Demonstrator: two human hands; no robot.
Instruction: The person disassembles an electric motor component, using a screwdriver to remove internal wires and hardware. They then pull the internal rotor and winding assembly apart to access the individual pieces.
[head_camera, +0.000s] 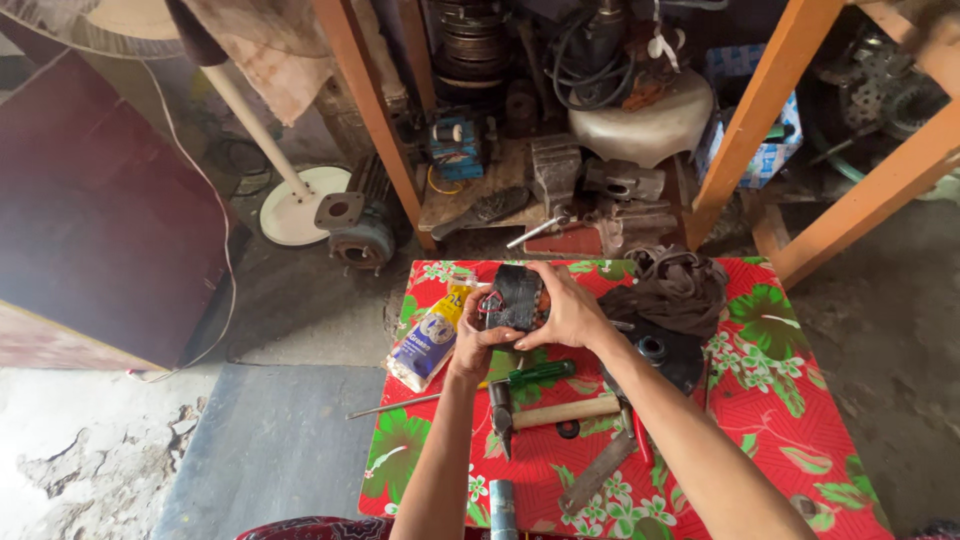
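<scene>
Hands meet around a dark, greasy motor part (515, 298) that we hold just above the far left part of a small table covered in a red flowered cloth (780, 400). Our left hand (472, 335) is curled under and around the near left side of the part, fingers closed on it, while our right hand (568, 308) wraps over its right side from above, fingers bent firmly against it. Red wiring shows at the left edge of the part, between our fingers. Just left of our hands lies a yellow and blue grease packet (430, 335). Near our wrists lie a green-handled screwdriver (520, 378), a hammer with a wooden handle (550, 412) and a small black ring (568, 429). To the right sit a black round cover (668, 355) and a bundled dark rag (675, 285). Beyond the table, we see a bench vise (600, 195) among clutter under an orange wooden frame (760, 110).
</scene>
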